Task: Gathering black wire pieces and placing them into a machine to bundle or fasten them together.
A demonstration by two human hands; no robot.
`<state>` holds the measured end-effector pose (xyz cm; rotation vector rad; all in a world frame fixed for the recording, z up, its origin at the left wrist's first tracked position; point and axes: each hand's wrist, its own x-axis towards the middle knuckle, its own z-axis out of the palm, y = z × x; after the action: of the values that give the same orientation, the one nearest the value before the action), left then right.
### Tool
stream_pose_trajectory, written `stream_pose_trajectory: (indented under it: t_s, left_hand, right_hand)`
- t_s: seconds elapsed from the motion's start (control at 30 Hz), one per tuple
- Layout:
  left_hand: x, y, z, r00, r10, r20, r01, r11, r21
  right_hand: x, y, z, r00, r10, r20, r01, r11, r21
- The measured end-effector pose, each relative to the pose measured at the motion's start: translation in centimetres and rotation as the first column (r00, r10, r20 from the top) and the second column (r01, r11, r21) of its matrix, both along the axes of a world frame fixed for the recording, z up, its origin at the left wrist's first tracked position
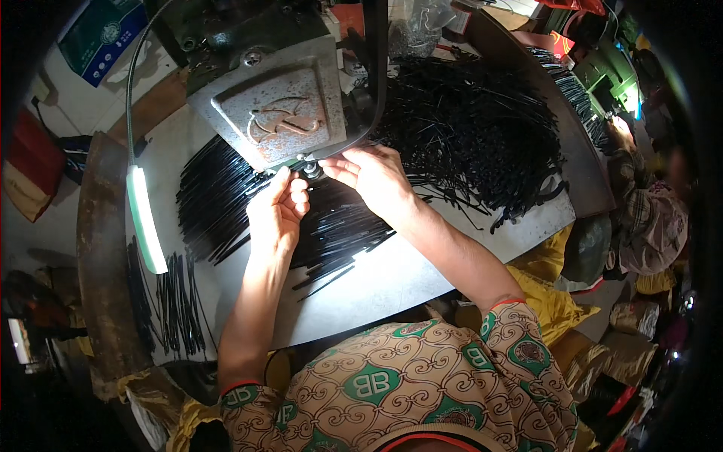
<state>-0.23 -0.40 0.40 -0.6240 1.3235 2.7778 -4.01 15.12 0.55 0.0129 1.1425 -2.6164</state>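
Both my hands meet under the front of a worn grey metal machine head (275,105) with a raised rusty emblem. My left hand (277,209) is closed, thumb and forefinger pinched just below the machine's lower edge. My right hand (370,178) reaches in from the right, its thumb and fingertips brought together close to a small dark round part (312,171). Whatever lies between the fingertips is too small and dark to name. Long thin black strips (218,197) lie in rows on the pale tabletop (361,290) around and beneath my hands.
A large tangled heap of black strips (474,135) covers the table's right side. A lit tube lamp (147,218) hangs at left above a smaller bunch of strips (181,301). A raised brown rim (113,264) edges the table. Another person's hand (623,132) works at a green machine (606,75).
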Motion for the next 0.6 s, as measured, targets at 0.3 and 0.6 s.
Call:
stream_pose_trajectory:
  t_s: [0.3,0.6]
  left_hand:
    - [0.37,0.17,-0.48,1.0,0.004,-0.001,-0.004,1.0,0.025]
    - [0.32,0.55,-0.63,0.997,-0.05,-0.054,0.054,0.996,0.068]
  right_hand:
    - [0.16,-0.21,-0.32,0.999,-0.036,-0.004,0.036,0.999,0.034]
    - [0.1,0.43,-0.74,1.0,-0.018,-0.008,0.018,1.0,0.015]
